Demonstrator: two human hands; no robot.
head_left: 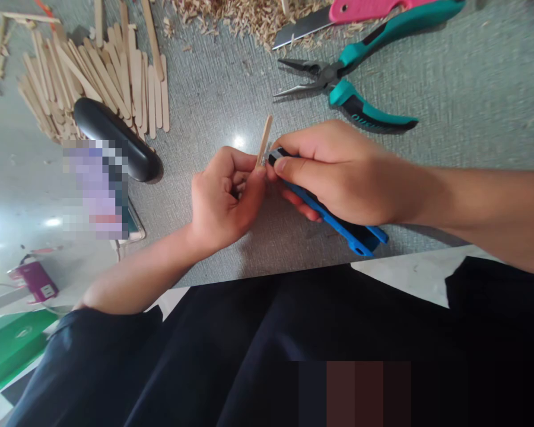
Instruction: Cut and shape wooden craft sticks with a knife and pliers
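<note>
Between the thumb and fingers of my left hand [226, 196] is a flat wooden craft stick [264, 139], its rounded end pointing up and away from me. My right hand [342, 172] is closed around a blue-and-black utility knife [320, 210]. The knife's front end meets the stick close to my left fingertips; the blade itself is mostly hidden there. Both hands are close together over the grey textured table [213, 101], near its front edge.
Long-nose pliers [331, 77] with teal handles lie open beyond my right hand. Behind them are a pink-handled knife [360, 12] and wood shavings [235, 15]. Craft sticks [102, 77], a black case [115, 139] and a partly blurred phone [133, 222] lie left.
</note>
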